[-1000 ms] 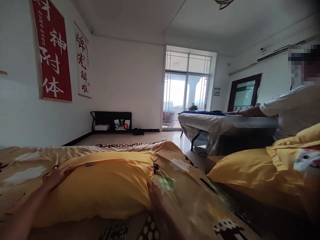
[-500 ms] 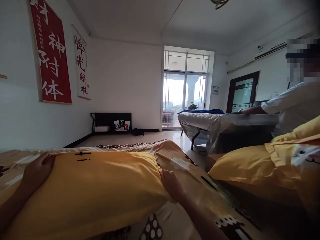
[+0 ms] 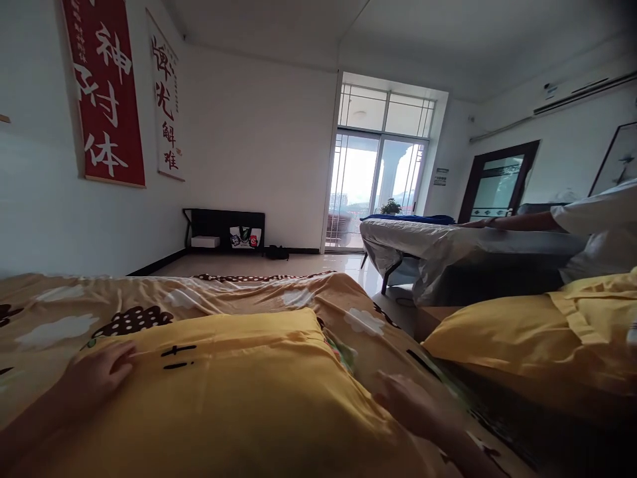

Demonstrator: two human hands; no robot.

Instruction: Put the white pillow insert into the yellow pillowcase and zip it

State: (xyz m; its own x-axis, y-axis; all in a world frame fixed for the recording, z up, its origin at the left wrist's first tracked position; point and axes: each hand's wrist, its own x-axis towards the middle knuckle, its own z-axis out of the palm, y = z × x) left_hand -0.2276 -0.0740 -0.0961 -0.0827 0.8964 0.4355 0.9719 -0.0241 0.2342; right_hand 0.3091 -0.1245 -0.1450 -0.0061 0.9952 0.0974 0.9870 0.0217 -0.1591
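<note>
A yellow pillow [image 3: 239,398] with small black marks near its far left corner lies on a patterned blanket [image 3: 189,292]. My left hand [image 3: 102,372] rests on the pillow's left side near that corner, thumb apart from the fingers. Beside the pillow's right edge is my right hand [image 3: 405,401], slightly blurred, with fingers stretched out. It looks free of the cloth, though whether the fingertips touch the edge is unclear. The pillow's near part runs out of the bottom of the view.
Another yellow pillow [image 3: 497,325] lies at the right. Beyond it stands a plastic-covered table [image 3: 478,245], with a co-worker's arm [image 3: 527,221] over it. A low black shelf [image 3: 226,222] stands by the far wall, and glass doors [image 3: 378,186] are at the back.
The pillow has come lower and to the right, uncovering blanket behind it. My right hand has let go of its right edge and moved outward. My left hand's hold has loosened. The view has tipped down.
</note>
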